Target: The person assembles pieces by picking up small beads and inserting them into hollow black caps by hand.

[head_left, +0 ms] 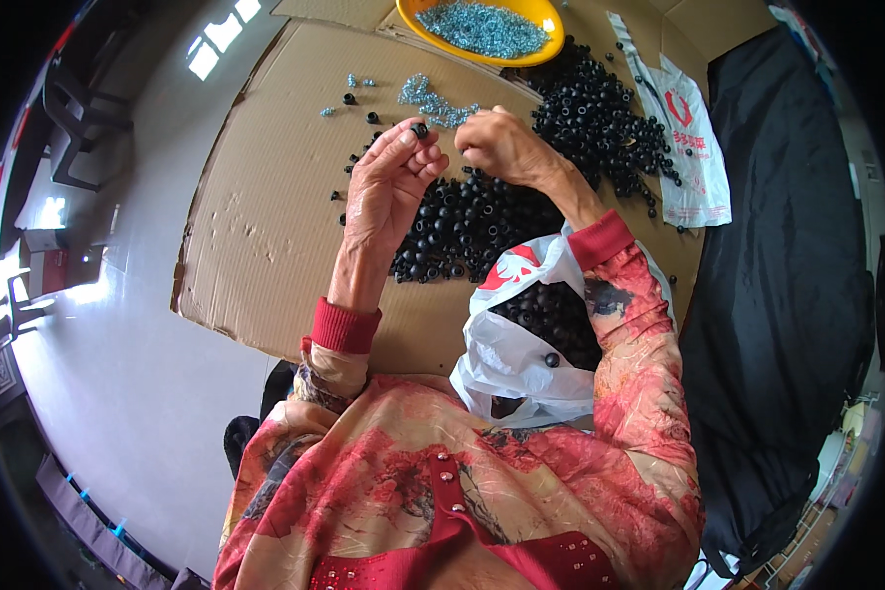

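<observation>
Component (420,130), small, black, is pinched in left grip (391,169); right grip (506,146) is curled, state cannot be told; black pieces (477,224) are heaped on cardboard (275,197).

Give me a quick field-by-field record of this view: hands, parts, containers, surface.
Left hand: raised, pinching a small black piece
Right hand: curled, close beside the left; anything held is hidden
Silver pieces: scattered just beyond the hands
Yellow bowl: at the far edge, holding more silver pieces
Black heap: loose, spread around the right hand
White bag: by the right forearm, black pieces inside
Flat bag: right of the heap
Surface: cardboard
</observation>
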`<state>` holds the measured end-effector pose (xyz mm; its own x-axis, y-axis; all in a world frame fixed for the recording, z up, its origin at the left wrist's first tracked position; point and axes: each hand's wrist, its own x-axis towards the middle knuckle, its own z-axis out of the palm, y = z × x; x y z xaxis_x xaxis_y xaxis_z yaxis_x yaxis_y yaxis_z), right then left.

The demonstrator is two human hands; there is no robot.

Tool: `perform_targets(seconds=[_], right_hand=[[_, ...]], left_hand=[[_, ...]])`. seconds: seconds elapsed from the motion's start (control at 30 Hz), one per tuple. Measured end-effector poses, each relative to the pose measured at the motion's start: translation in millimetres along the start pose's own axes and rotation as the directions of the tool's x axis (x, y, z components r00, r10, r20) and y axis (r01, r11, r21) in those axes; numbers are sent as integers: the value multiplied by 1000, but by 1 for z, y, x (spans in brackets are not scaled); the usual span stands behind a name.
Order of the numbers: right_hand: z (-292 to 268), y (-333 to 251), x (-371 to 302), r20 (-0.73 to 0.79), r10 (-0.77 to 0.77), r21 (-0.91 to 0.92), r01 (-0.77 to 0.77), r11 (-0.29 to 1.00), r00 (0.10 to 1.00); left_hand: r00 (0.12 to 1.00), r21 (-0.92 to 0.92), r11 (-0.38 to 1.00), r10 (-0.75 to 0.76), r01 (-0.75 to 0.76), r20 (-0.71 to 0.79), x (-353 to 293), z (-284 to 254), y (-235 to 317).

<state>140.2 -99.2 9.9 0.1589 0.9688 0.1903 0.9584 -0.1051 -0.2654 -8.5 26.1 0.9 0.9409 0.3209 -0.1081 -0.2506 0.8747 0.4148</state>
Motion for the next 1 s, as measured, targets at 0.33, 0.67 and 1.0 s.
perform_targets(seconds=[0.33, 0.67, 1.0], right_hand=[[-46, -36, 7, -190, 347, 877, 0, 480, 919], [-69, -61, 11, -400, 113, 436, 80, 896, 910], [-68, -67, 6, -285, 370, 841, 46, 539, 884]], left_hand=[[992, -178, 979, -78, 95, 102, -12, 26, -2], [994, -144, 987, -62, 74, 85, -19, 41, 3], [990, -239, 965, -78, 104, 115, -20, 42, 1]])
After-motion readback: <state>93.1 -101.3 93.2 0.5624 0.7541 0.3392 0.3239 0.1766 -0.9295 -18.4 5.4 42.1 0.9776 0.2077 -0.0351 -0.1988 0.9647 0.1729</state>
